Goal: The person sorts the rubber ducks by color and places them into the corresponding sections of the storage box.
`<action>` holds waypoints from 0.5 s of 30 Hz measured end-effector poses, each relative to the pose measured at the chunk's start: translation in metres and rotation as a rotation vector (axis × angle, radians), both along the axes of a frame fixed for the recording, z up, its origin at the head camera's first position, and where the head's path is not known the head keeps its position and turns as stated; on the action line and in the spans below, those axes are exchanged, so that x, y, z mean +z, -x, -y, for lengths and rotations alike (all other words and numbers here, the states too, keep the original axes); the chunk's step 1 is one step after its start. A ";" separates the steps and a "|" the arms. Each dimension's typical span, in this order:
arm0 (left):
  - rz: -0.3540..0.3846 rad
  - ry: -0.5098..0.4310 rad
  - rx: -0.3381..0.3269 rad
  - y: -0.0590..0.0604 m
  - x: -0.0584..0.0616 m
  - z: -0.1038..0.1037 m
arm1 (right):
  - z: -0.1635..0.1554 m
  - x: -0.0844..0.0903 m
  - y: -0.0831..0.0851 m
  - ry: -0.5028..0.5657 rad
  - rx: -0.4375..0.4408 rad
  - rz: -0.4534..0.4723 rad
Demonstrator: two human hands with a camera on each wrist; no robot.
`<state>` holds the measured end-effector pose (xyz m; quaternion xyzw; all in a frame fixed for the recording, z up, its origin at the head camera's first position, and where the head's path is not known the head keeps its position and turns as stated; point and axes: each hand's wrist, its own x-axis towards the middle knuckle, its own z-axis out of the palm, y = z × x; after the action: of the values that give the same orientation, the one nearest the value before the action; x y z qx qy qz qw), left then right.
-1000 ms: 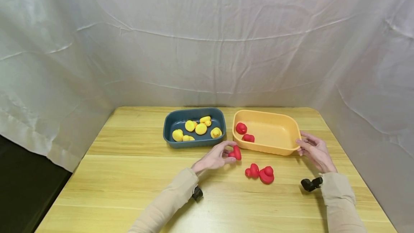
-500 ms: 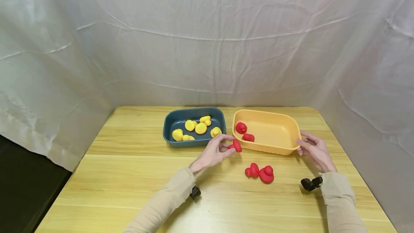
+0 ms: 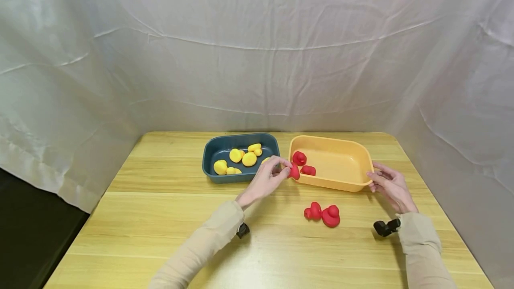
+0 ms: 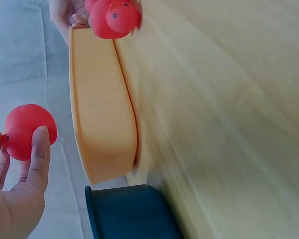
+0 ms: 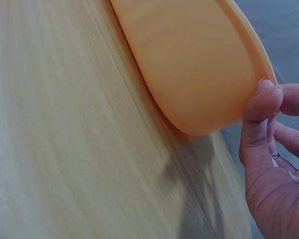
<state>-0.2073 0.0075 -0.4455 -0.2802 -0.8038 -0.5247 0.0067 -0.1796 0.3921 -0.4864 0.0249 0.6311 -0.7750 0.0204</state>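
Observation:
My left hand (image 3: 267, 179) pinches a red rubber duck (image 4: 30, 127) between thumb and fingers, raised at the near left corner of the orange bin (image 3: 334, 183). Inside that bin, toward its left end, lie two more red ducks (image 3: 299, 158). At the bin's right end my right hand (image 3: 395, 189) grips the rim, with thumb and finger on the wall in the right wrist view. Two other red ducks, a left one (image 3: 313, 211) and a right one (image 3: 331, 216), rest on the table in front of the bin.
A dark blue bin (image 3: 242, 176) with several yellow ducks (image 3: 249, 159) stands left of the orange one, close beside it. My left hand partly covers its near right corner. Behind the wooden table (image 3: 168, 231) hangs a pale cloth (image 3: 257, 79).
My left hand has lifted the red duck from in front of the bins up and away from me to the orange bin's near left corner. The right hand has stayed on the rim.

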 end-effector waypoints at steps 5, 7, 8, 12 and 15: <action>-0.008 0.003 -0.011 0.005 0.006 -0.005 | 0.000 0.000 0.000 -0.004 0.001 0.001; 0.002 -0.002 -0.017 0.007 0.008 -0.007 | 0.000 0.000 0.000 -0.005 0.001 0.001; 0.005 -0.001 -0.017 0.008 0.008 -0.008 | 0.000 0.000 0.000 -0.006 0.000 0.001; 0.028 0.002 -0.021 0.012 0.012 -0.014 | 0.000 0.000 0.000 -0.012 -0.002 0.004; 0.032 0.003 -0.033 0.016 0.015 -0.019 | 0.000 0.000 0.000 -0.017 -0.005 0.007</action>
<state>-0.2234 0.0265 -0.4307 -0.2852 -0.7999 -0.5279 -0.0151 -0.1797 0.3925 -0.4863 0.0291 0.6377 -0.7695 0.0204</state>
